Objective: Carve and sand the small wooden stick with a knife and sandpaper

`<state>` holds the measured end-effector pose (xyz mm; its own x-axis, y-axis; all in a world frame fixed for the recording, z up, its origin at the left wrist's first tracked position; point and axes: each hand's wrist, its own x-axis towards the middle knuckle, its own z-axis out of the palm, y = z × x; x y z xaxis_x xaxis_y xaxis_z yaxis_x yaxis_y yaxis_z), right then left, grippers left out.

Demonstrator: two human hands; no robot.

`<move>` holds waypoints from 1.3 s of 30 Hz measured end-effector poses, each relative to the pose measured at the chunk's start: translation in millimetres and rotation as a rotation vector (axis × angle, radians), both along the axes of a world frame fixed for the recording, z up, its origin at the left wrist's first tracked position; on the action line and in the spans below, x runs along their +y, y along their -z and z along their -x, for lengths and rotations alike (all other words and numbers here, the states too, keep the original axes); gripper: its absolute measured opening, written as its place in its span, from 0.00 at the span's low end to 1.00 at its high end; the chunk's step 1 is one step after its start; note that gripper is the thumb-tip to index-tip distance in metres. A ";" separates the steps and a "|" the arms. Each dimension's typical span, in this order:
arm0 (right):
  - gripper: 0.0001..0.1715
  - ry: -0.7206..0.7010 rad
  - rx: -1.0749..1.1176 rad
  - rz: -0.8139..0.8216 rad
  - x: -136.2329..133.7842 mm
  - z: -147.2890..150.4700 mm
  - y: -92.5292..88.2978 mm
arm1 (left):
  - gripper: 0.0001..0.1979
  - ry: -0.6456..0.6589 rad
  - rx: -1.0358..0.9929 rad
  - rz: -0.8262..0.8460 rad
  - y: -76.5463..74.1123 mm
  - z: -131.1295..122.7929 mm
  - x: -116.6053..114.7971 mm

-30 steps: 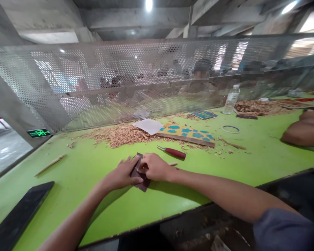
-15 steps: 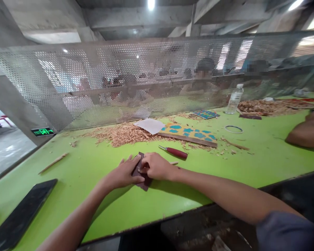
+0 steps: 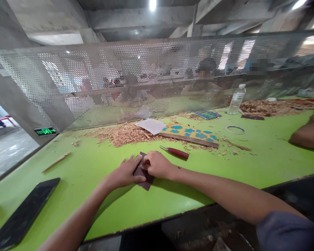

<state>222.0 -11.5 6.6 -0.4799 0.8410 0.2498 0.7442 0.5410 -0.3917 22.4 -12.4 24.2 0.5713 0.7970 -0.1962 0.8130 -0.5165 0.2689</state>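
My left hand [image 3: 124,174] and my right hand [image 3: 157,165] meet over a folded sheet of dark sandpaper [image 3: 143,177] on the green table [image 3: 94,195]. The left hand's fingers press along the sheet's left side, while the right hand grips its upper right part. Whatever lies inside the fold is hidden. Just beyond my right hand lies a carving knife with a red handle [image 3: 174,152]. Past that are a pile of wood shavings [image 3: 125,136], a white paper sheet [image 3: 151,126] and a board painted yellow and blue [image 3: 189,136].
A black slab [image 3: 23,216] lies at the table's near left, with a thin wooden stick [image 3: 56,162] beyond it. A water bottle [image 3: 237,99] stands by the perforated metal screen [image 3: 120,80] at the back. A co-worker's forearm [image 3: 310,136] rests at the right.
The whole scene has shifted slightly right as my head turned. My hands have shifted a little on the sandpaper, and the wooden tip showing past my right hand earlier is now out of sight.
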 end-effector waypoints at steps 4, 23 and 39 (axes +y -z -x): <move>0.08 0.043 -0.003 -0.011 1.1 -0.9 0.3 | 0.47 -0.006 -0.022 -0.011 0.9 0.5 -0.3; 0.08 0.046 -0.048 0.004 -0.1 0.7 -0.3 | 0.47 -0.005 -0.019 -0.012 2.6 -0.3 -0.9; 0.08 0.122 -0.037 0.001 1.1 -1.0 0.5 | 0.45 -0.011 -0.024 -0.023 0.9 -2.1 -3.4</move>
<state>223.1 -10.3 6.1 -0.3827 0.8940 0.2330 0.8186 0.4451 -0.3631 24.5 -15.8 23.3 0.5671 0.8071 -0.1642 0.8119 -0.5142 0.2764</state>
